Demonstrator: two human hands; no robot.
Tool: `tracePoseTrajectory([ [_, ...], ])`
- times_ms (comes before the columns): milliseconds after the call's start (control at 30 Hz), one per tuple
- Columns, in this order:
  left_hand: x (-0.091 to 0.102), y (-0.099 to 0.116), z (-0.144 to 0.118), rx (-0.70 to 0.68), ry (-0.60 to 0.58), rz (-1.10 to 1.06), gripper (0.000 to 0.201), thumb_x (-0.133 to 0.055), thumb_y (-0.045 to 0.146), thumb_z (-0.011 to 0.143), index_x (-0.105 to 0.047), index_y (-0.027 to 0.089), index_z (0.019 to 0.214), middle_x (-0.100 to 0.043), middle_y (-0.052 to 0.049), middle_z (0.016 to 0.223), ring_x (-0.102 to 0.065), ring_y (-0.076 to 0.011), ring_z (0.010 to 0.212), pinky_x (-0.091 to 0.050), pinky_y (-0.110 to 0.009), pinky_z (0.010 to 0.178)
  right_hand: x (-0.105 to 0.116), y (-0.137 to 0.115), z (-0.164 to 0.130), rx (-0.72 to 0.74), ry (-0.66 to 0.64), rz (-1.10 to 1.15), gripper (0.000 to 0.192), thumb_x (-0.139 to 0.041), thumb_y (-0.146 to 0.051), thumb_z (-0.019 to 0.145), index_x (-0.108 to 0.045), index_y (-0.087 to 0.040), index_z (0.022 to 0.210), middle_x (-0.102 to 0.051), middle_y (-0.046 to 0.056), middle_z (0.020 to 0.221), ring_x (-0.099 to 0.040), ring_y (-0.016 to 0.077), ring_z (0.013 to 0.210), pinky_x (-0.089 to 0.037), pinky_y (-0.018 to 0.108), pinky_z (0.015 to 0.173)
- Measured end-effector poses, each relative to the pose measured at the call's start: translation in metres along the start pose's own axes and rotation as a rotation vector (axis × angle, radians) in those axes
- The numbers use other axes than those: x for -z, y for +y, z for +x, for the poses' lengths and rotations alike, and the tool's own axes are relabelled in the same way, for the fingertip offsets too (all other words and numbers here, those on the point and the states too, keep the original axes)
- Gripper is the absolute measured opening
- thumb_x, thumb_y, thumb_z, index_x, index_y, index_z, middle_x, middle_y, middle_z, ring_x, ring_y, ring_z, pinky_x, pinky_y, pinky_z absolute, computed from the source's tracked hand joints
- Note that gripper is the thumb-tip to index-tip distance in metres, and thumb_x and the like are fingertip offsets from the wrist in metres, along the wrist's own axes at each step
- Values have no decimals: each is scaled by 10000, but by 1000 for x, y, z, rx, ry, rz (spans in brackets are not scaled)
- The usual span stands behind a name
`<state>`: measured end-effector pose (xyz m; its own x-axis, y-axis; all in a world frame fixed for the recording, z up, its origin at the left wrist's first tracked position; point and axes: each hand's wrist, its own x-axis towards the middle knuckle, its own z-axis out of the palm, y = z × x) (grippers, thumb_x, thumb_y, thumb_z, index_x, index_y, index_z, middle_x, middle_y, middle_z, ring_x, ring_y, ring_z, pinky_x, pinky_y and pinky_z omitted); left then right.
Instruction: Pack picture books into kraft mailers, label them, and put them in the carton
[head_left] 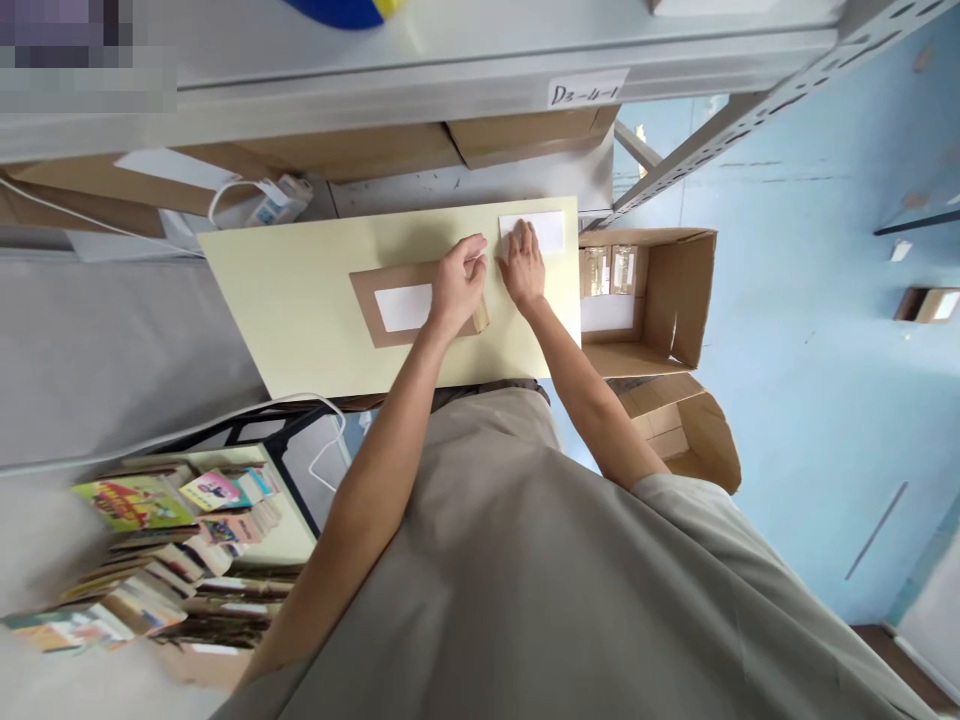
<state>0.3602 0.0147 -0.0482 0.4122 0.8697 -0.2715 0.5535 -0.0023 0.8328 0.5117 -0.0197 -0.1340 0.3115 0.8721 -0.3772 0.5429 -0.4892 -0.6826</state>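
Mid-frame, the left hand (456, 283) has its fingers curled, pinching the edge of a brown parcel (409, 305) on the pale yellow board (292, 300). The right hand (523, 265) is pressed flat, fingers spread, on a white label (551, 230) just beside it.

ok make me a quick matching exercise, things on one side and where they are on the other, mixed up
1. left hand
2. right hand
3. open cardboard box
4. stacked books

a. lower left, beside the person
b. on the white label at the board's far corner
c. on the brown envelope
d. right of the yellow board

Pairs: 1-c, 2-b, 3-d, 4-a
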Motion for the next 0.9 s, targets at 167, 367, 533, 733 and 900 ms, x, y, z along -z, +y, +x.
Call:
tracePoseTrajectory([
  [167,9,-7,-6,19,15,-13,442,-662,498,1157,-721,270,1531,-801,-154,1534,-748,-321,1503,-555,-515,1361,2,16,-1,32,1,10,349,-588,-386,1207,-708,-241,1501,-554,132,1827,-390,228,1789,-328,517,1504],
  [367,11,-7,-8,20,24,-27,446,-661,545,1151,-740,260,1485,-823,-149,1489,-774,-313,1460,-583,-501,1331,10,24,3,105,-32,-21,370,-459,-427,1249,-747,-270,1419,-672,111,1667,-512,293,1697,-437,575,1449],
  [533,8,-4,-12,52,6,-3,420,-655,485,1144,-761,237,1467,-821,-158,1480,-790,-325,1426,-585,-507,1329,14,24,9,92,8,2,405,-417,-423,1255,-745,-205,1352,-757,157,1468,-661,337,1517,-526,594,1362],
  [733,-8,3,3,17,-47,8,380,-674,345,1100,-774,256,1455,-813,-120,1500,-753,-335,1462,-586,-525,1326,51,49,13,-91,276,232,377,-479,-497,1237,-727,-220,1305,-800,129,1319,-771,263,1302,-651,442,1166],
  [900,-48,11,37,-106,-151,66,469,-807,349,1002,-771,254,1460,-701,-151,1672,-605,-390,1629,-440,-582,1440,100,87,0,-148,382,274,585,-353,-582,1250,-687,-149,1456,-765,163,1292,-788,322,1267,-657,544,1133],
])
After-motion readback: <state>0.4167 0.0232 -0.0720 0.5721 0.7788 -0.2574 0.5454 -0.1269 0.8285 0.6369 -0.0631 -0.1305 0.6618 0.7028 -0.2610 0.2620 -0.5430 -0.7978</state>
